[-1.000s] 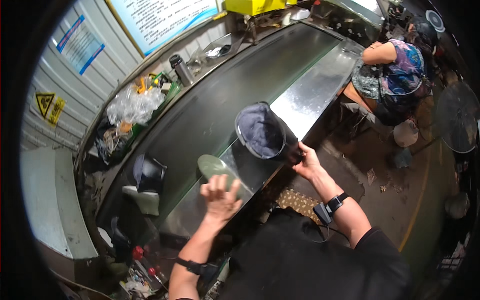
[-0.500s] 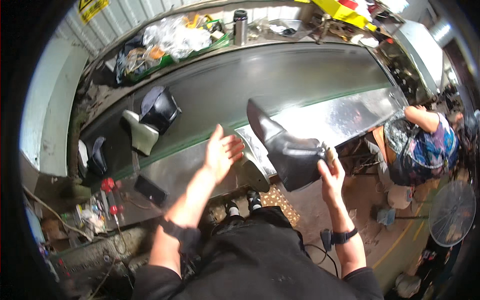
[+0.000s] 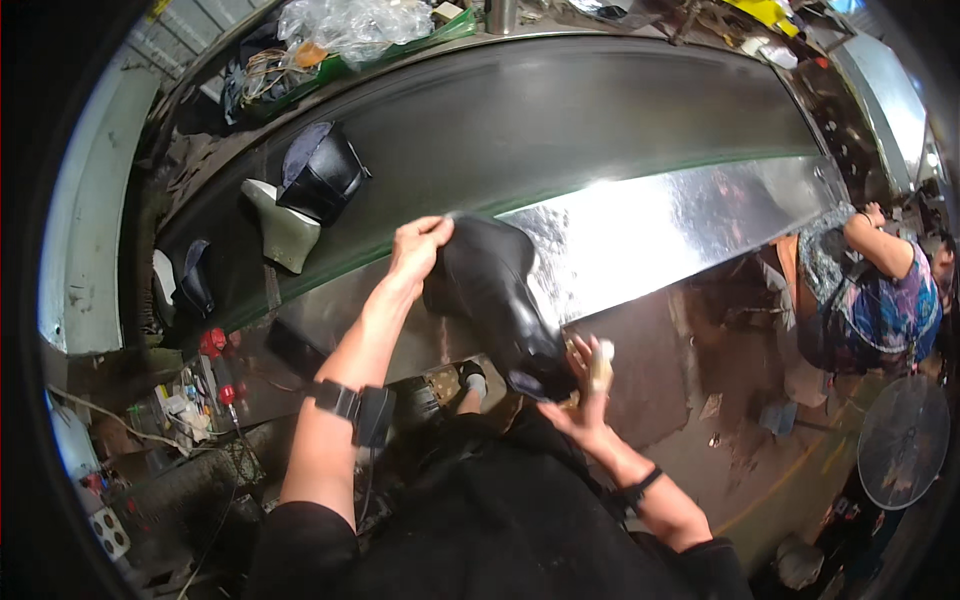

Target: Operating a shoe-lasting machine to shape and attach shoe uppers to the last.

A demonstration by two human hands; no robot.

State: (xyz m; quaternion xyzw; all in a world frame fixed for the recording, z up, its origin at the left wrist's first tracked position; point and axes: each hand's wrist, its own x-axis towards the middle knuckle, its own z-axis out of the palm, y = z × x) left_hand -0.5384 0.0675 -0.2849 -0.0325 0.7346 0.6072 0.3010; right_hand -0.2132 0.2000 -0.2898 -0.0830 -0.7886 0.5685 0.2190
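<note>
A black leather boot [image 3: 495, 285] hangs over the metal ledge in front of me, its shaft opening tipped toward my body. At its far end, my left hand [image 3: 418, 245] is closed on the toe. Beside the shaft opening, my right hand [image 3: 585, 395] has its fingers spread, with pale covers on some fingertips. Whether those fingers touch the leather is hard to tell. To the left on the dark belt lie a grey-green shoe last [image 3: 287, 238] and a second black boot [image 3: 328, 180] with greyish lining. The inside of the boot I hold is hidden.
The dark belt [image 3: 590, 110] runs behind the shiny metal ledge [image 3: 680, 225]. Farther left are another last and dark upper [image 3: 195, 280]. Red-handled tools [image 3: 218, 350] lie at lower left. A co-worker [image 3: 870, 285] sits at right, near a round fan [image 3: 903, 442].
The boot has swung left and turned, its toe now in my left hand. My right hand has let go and lowered. The last on the ledge near my left hand no longer shows.
</note>
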